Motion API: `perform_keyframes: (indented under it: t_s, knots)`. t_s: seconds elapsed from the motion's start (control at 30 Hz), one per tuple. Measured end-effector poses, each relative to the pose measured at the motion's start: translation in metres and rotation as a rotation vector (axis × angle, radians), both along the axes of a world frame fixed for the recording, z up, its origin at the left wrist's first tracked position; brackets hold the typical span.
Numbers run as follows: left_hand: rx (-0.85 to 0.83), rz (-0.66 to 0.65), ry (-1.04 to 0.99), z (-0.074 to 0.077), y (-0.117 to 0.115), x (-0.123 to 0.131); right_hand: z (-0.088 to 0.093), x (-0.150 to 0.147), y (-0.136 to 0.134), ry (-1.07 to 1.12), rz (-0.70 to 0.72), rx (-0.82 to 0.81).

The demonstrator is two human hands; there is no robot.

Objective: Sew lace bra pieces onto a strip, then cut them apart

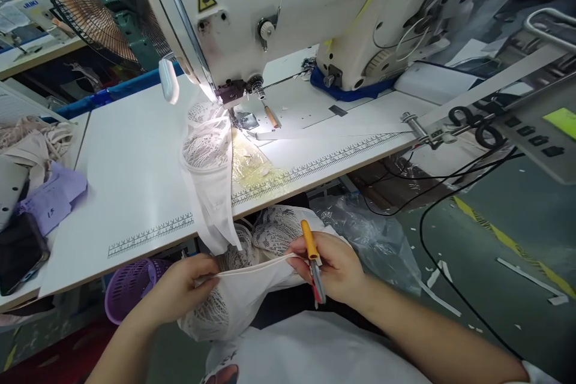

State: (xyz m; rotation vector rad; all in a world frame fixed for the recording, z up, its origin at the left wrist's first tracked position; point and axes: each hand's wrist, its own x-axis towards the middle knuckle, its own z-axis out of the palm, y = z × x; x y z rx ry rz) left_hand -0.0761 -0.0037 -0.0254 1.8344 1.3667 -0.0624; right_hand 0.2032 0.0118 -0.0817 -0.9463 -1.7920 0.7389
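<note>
Below the table's front edge, my left hand [186, 285] pinches the edge of a white lace bra [256, 294] between thumb and fingers. My right hand [333, 267] grips the other end of that stretched edge. Thread snips [314, 258] with a yellow-orange handle are also held in my right hand, blades pointing down. Another lace bra piece [204, 156] lies at the sewing machine's needle [231, 117], its white band hanging over the table edge. More lace cups [274, 231] rest behind my hands.
The JUKI sewing machine [288, 6] stands on a white table [135, 162] with a printed ruler. A phone [20, 252], purple paper [56, 195] and fabric lie left. A purple basket [130, 291] sits under the table. A tape feeder [508, 114] and cables are at right.
</note>
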Motion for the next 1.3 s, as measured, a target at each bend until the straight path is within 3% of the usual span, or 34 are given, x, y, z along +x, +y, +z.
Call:
perform_keyframes:
  t_s: [0.1,0.37,0.67,0.87,1.1,1.3]
  knots:
    - [-0.021,0.016,-0.046,-0.002,0.002,-0.001,-0.001,0.002,0.003,-0.009,-0.003,-0.057]
    - [0.002,-0.027,-0.072,0.0,0.004,0.005,-0.012,0.003,0.009,0.108,-0.035,-0.476]
    - [0.043,-0.031,-0.027,0.009,-0.001,0.016,-0.011,0.019,0.017,0.167,-0.056,-0.648]
    - [0.093,-0.001,-0.019,0.003,-0.001,0.025,-0.021,0.034,0.012,0.062,0.01,-0.56]
    - [0.188,-0.074,0.091,0.006,-0.009,0.029,-0.032,0.051,0.01,-0.222,-0.001,-0.346]
    - [0.193,-0.095,0.157,0.006,-0.012,0.033,-0.026,0.051,0.023,-0.389,-0.042,-0.243]
